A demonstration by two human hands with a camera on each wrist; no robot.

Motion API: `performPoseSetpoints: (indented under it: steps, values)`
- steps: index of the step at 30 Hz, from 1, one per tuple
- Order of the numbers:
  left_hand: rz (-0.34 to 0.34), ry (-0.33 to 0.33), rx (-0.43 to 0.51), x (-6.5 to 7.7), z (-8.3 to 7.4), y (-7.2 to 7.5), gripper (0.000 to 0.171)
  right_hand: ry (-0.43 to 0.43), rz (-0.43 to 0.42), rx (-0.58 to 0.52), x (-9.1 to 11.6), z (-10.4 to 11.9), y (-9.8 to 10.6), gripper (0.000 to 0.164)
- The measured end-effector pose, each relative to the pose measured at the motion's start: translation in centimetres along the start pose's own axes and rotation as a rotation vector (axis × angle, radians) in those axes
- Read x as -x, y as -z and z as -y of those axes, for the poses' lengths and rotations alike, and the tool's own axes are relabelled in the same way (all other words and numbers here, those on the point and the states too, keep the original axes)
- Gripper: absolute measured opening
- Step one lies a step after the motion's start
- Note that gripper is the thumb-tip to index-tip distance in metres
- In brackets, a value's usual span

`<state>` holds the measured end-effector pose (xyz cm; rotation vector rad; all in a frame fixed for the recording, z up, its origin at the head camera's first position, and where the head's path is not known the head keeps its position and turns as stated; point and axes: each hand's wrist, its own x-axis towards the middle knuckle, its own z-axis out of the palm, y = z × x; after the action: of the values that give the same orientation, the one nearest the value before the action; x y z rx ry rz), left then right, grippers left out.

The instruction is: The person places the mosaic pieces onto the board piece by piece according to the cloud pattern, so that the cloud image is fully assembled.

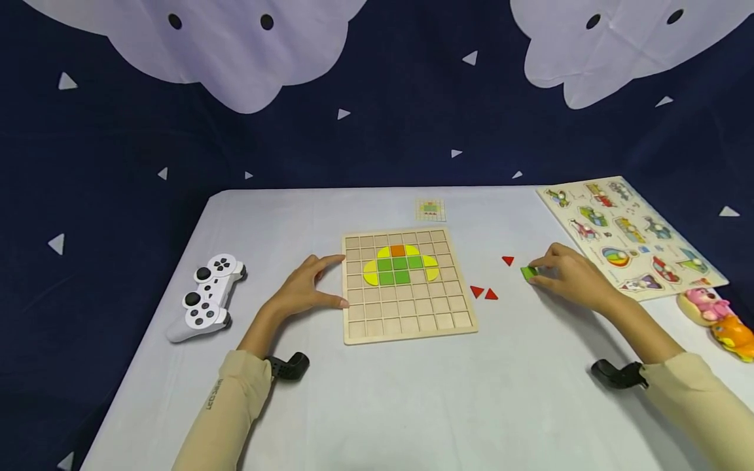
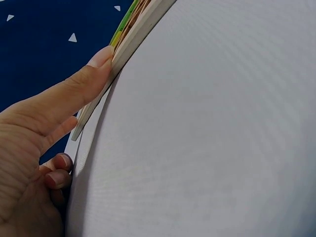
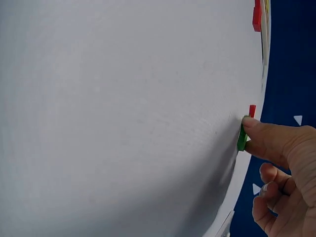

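Observation:
A wooden grid board [image 1: 412,307] lies mid-table, with green square tiles [image 1: 400,263], an orange square tile [image 1: 397,250] and yellow rounded tiles [image 1: 370,273] set in its upper half. One bare cell shows between the lower green tiles and a yellow one. My left hand [image 1: 303,284] is at the board's left edge, thumb and forefinger spread apart and touching it; the left wrist view shows the thumb [image 2: 74,94] on the rim. To the right of the board, my right hand [image 1: 568,275] pinches a green square tile [image 3: 242,136] between thumb and forefinger, low over the table.
Red triangle tiles [image 1: 491,294] lie between board and right hand. A small pattern card [image 1: 430,210] is behind the board. At left sits a white game controller [image 1: 212,297]. A picture puzzle board [image 1: 633,235] and pink and orange toys [image 1: 733,337] are at right.

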<state>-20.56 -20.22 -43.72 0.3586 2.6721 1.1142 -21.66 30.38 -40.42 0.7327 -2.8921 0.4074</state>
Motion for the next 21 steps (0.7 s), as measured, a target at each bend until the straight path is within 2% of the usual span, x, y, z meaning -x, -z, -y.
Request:
performPoseSetpoints:
  steps: [8,11,16,21]
  values:
    - [-0.002,0.011,0.001,0.1,0.1,0.0,0.1,0.045,-0.055,-0.008,-0.4,-0.4,-0.8,0.018]
    - [-0.002,0.004,0.005,0.1,0.1,0.0,0.099,0.029,-0.048,-0.042,-0.7,-0.2,-1.0,0.019]
    - [0.002,-0.004,0.019,0.0,0.1,-0.1,0.1,0.002,-0.048,-0.077,-1.1,0.5,-1.3,0.019]
    - [-0.004,-0.001,0.012,0.1,0.1,0.0,0.099,0.052,-0.063,-0.099,-2.1,1.8,-1.4,0.018]
